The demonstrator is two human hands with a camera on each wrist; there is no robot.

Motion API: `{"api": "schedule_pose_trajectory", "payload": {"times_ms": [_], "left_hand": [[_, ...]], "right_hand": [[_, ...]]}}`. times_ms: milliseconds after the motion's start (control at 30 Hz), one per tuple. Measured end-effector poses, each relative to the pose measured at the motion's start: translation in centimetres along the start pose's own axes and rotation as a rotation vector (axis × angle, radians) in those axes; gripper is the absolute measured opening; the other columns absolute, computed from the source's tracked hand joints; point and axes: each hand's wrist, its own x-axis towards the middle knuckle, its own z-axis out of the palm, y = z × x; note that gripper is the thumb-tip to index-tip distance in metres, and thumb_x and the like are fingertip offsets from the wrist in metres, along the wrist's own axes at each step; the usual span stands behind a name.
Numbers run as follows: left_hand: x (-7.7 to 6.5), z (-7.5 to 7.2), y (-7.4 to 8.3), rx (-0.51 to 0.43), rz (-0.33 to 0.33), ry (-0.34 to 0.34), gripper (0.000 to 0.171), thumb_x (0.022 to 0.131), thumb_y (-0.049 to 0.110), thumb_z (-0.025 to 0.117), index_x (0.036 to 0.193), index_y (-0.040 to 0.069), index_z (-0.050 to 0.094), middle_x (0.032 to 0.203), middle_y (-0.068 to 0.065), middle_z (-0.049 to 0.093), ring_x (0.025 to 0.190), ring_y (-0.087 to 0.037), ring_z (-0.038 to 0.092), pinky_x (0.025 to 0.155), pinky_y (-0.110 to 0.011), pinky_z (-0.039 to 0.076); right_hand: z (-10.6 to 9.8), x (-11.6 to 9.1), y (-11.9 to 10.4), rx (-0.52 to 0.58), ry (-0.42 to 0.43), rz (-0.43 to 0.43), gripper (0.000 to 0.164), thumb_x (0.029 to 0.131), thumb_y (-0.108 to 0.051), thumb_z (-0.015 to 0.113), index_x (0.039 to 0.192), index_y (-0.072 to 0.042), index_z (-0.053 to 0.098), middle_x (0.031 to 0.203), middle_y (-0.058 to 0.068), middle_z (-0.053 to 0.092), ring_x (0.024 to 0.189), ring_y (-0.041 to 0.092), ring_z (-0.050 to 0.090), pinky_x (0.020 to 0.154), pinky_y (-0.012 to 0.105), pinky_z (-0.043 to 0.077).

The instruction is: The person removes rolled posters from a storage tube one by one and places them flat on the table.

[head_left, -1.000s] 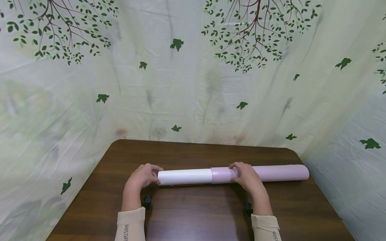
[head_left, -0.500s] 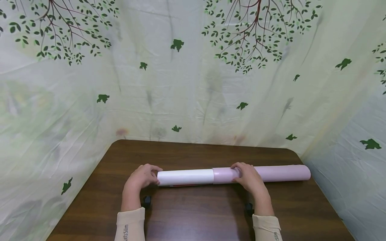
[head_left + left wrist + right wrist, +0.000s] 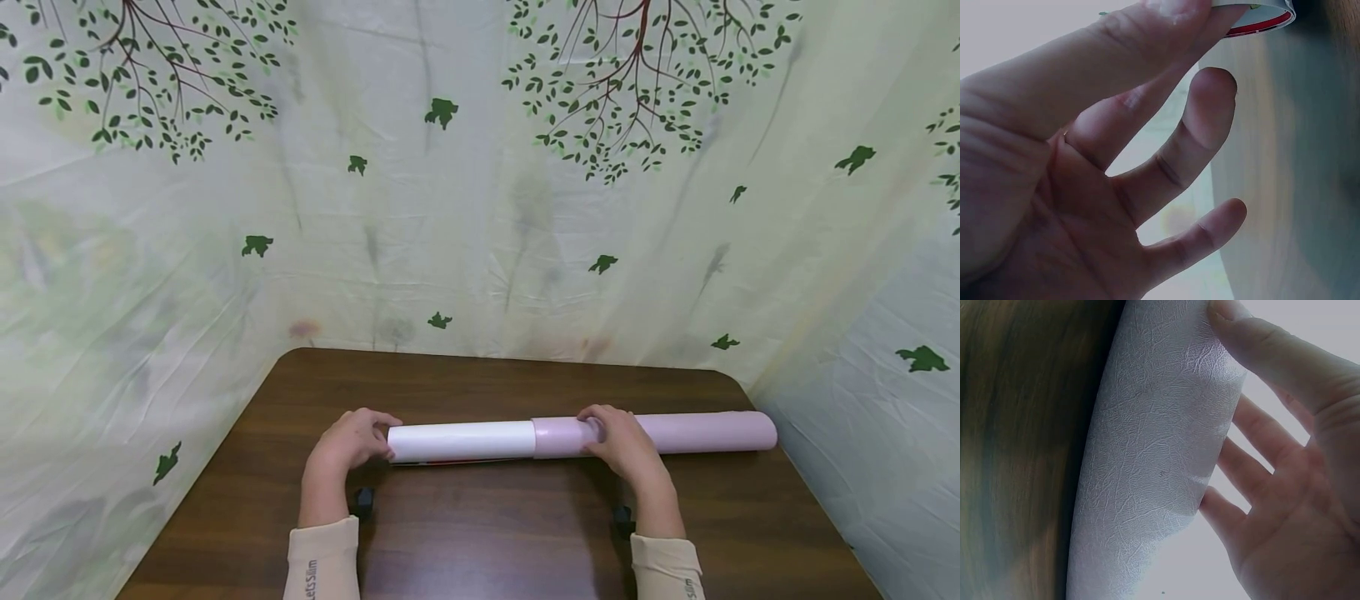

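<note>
The white tube [image 3: 461, 442] and the pink tube [image 3: 705, 432] lie in one long line across the brown table [image 3: 480, 533], nearer its far edge than the person. The white one is on the left and the pink one is on the right. They meet near the middle, where the pink looks a tiny bit fatter. Whether the white goes inside the pink is hidden. The pink skin is full of little wrinkles. The white end is open, and a red ring [image 3: 1260, 28] shows just inside its rim.

The left hand [image 3: 351, 437] pinches that open end with its thumb and first finger, and two other fingers stick out, bent a little and off the tube. The right hand [image 3: 618, 442] holds the pink tube near where the two meet, with its thumb on the near side and its fingers on the far side.

A small dark thing [image 3: 364, 504] sits by the left wrist, and another is by the right. Both arms have cream sleeves [image 3: 324, 554] with dark letters.

The table has round far corners. Behind it hangs a pale cloth [image 3: 480, 208] with green leaves [image 3: 442, 113] and thin brown branches [image 3: 637, 50] on it.
</note>
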Motion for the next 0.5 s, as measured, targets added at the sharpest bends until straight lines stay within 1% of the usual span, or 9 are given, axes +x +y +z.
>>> {"api": "schedule_pose_trajectory", "payload": {"times_ms": [67,300,500], "left_hand": [[-0.04,-0.03,-0.08,0.002,-0.002,0.004,0.049,0.075,0.008,0.082,0.122,0.015,0.072,0.087,-0.002,0.070,0.074,-0.018,0.056,0.063,-0.031,0.042],[-0.16,-0.20,-0.54,-0.017,-0.012,0.000,0.049,0.076,0.007,0.082,0.123,0.014,0.071,0.087,-0.003,0.069,0.076,-0.018,0.057,0.065,-0.030,0.042],[-0.22,-0.43,-0.93,-0.020,-0.018,0.006,0.049,0.076,0.005,0.082,0.123,0.014,0.071,0.091,-0.005,0.069,0.079,-0.019,0.058,0.070,-0.032,0.045]], "right_hand": [[-0.02,0.02,0.07,0.000,-0.002,0.006,0.040,0.078,-0.017,0.085,0.115,-0.018,0.068,0.124,0.010,0.067,0.124,0.033,0.057,0.117,0.059,0.025],[-0.16,-0.11,0.14,0.009,-0.008,0.028,0.041,0.078,-0.018,0.085,0.115,-0.019,0.068,0.126,0.009,0.067,0.121,0.034,0.057,0.110,0.058,0.036],[-0.23,-0.08,0.25,0.013,-0.009,0.028,0.040,0.079,-0.019,0.085,0.115,-0.019,0.068,0.126,0.009,0.067,0.123,0.034,0.056,0.112,0.059,0.033]]}}
